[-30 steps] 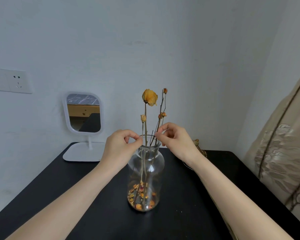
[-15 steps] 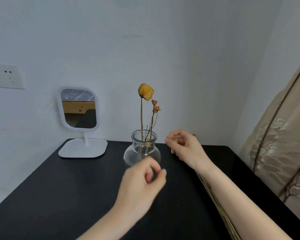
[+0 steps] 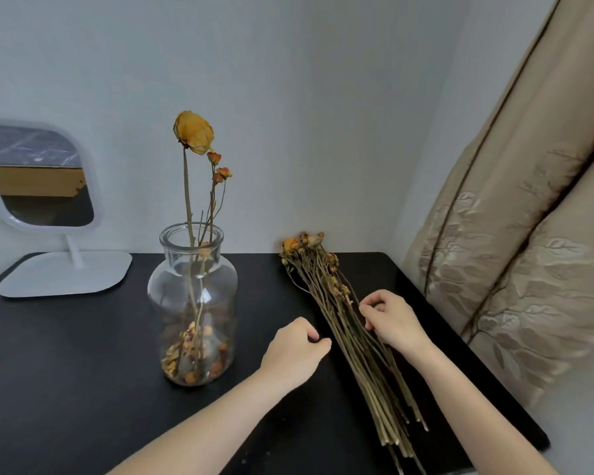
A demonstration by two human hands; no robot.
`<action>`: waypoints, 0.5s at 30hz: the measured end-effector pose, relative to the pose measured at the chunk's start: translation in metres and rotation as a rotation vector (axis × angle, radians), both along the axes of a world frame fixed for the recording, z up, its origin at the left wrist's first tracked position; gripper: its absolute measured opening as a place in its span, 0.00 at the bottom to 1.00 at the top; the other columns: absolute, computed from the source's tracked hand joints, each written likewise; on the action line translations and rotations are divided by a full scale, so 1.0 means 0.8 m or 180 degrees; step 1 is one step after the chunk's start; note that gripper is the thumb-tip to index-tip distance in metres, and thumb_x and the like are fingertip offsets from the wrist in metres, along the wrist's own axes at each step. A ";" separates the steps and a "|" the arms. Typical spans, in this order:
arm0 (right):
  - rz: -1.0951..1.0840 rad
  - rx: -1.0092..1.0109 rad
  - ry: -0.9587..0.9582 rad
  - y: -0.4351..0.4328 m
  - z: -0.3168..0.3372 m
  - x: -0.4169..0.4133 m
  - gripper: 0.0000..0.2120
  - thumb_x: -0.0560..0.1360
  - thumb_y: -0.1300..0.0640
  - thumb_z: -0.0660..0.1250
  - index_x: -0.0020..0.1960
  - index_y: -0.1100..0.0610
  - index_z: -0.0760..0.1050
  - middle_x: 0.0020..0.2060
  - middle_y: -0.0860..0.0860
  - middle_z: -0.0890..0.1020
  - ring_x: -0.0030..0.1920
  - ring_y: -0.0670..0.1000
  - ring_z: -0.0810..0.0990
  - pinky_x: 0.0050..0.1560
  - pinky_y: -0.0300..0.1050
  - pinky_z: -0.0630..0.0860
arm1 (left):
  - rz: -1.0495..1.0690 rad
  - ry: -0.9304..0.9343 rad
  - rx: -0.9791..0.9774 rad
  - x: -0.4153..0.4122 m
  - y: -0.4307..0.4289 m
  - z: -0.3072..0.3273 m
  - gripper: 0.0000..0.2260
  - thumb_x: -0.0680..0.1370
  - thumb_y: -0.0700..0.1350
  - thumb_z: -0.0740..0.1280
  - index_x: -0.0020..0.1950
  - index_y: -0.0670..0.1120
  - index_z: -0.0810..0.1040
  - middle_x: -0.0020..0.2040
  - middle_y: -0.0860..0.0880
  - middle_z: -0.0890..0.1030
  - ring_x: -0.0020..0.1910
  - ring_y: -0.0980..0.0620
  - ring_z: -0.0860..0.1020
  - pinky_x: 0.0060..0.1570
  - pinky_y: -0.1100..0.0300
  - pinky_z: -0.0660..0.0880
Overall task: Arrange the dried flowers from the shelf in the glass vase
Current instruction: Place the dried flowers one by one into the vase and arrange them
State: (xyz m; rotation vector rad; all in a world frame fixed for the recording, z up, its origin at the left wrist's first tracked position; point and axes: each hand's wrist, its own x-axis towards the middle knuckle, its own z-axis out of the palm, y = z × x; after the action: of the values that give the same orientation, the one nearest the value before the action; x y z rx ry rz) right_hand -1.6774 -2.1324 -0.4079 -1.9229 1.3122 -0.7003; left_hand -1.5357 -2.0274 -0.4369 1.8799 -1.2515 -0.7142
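The glass vase (image 3: 172, 289) stands on the black table (image 3: 66, 354), left of centre. It holds a tall dried yellow rose (image 3: 193, 132), a thin stem with small orange buds (image 3: 220, 168), and loose petals at the bottom. A bundle of dried flowers (image 3: 326, 289) lies flat on the table to the right, heads toward the wall. My right hand (image 3: 396, 323) rests on the bundle's right side, fingertips pinched on a stem. My left hand (image 3: 294, 354) hovers just left of the stems, fingers curled shut and holding nothing.
A white standing mirror (image 3: 38, 176) sits on its base at the back left of the table. A beige patterned curtain (image 3: 528, 234) hangs close along the table's right edge. The white wall is right behind the vase and flower heads.
Both hands have left the vase mouth and moved right and down to the bundle lying on the table. My view has swung right, bringing the bundle into sight.
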 end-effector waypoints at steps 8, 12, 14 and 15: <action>0.0274 -0.0393 0.0737 -0.009 -0.008 0.015 0.04 0.75 0.52 0.67 0.42 0.51 0.74 0.29 0.46 0.78 0.32 0.45 0.77 0.38 0.40 0.76 | 0.0540 0.0625 0.0363 -0.010 -0.066 -0.008 0.14 0.76 0.52 0.64 0.35 0.46 0.68 0.30 0.50 0.70 0.26 0.52 0.69 0.33 0.60 0.68; 0.0329 -0.0463 0.0931 -0.011 -0.006 0.029 0.04 0.75 0.52 0.67 0.44 0.51 0.74 0.32 0.45 0.76 0.34 0.44 0.75 0.40 0.42 0.76 | 0.0759 0.0224 0.0252 -0.010 -0.069 -0.007 0.18 0.73 0.55 0.66 0.31 0.48 0.63 0.29 0.52 0.67 0.26 0.54 0.66 0.27 0.61 0.62; 0.0297 -0.0432 0.1042 -0.015 -0.007 0.031 0.04 0.75 0.52 0.67 0.43 0.51 0.74 0.33 0.45 0.76 0.36 0.45 0.76 0.42 0.43 0.77 | 0.0699 0.0206 0.0250 -0.011 -0.073 -0.005 0.18 0.73 0.53 0.68 0.29 0.48 0.65 0.27 0.52 0.68 0.26 0.53 0.67 0.28 0.62 0.63; 0.0293 -0.0426 0.1108 -0.015 -0.007 0.033 0.04 0.75 0.52 0.67 0.43 0.51 0.74 0.34 0.45 0.76 0.37 0.45 0.76 0.42 0.43 0.77 | 0.0655 0.0221 0.0273 -0.010 -0.072 -0.004 0.18 0.73 0.52 0.68 0.27 0.48 0.66 0.26 0.52 0.68 0.26 0.53 0.67 0.28 0.62 0.64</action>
State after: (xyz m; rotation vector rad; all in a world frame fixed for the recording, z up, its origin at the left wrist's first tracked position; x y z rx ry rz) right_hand -1.6514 -2.1447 -0.4136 -2.2740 1.3992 -0.4284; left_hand -1.5441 -2.0853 -0.4397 2.0011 -0.9807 -0.7253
